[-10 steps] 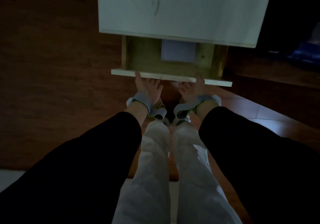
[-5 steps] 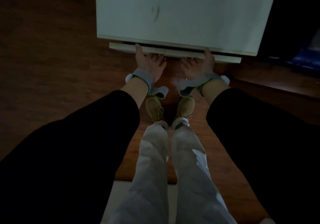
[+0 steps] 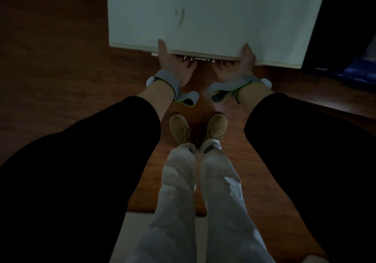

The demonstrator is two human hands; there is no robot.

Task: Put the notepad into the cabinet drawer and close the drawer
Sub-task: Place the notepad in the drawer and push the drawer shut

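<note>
My left hand (image 3: 175,63) and right hand (image 3: 237,67) press flat, fingers spread, clamped on nothing, against the drawer (image 3: 200,59) front beneath the cabinet (image 3: 213,18) top. The notepad is hidden, presumably inside; the drawer looks nearly shut.

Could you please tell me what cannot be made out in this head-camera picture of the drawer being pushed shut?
- Notepad: not visible; the cabinet top covers the drawer.
- Drawer front: only a thin strip shows under the cabinet's edge, so whether it is fully shut cannot be told.
- Left hand and right hand: fingertips hidden under that edge.
- Cabinet's far side: cut off by the top edge.
- Blue object: dim, cut off at right.
</note>
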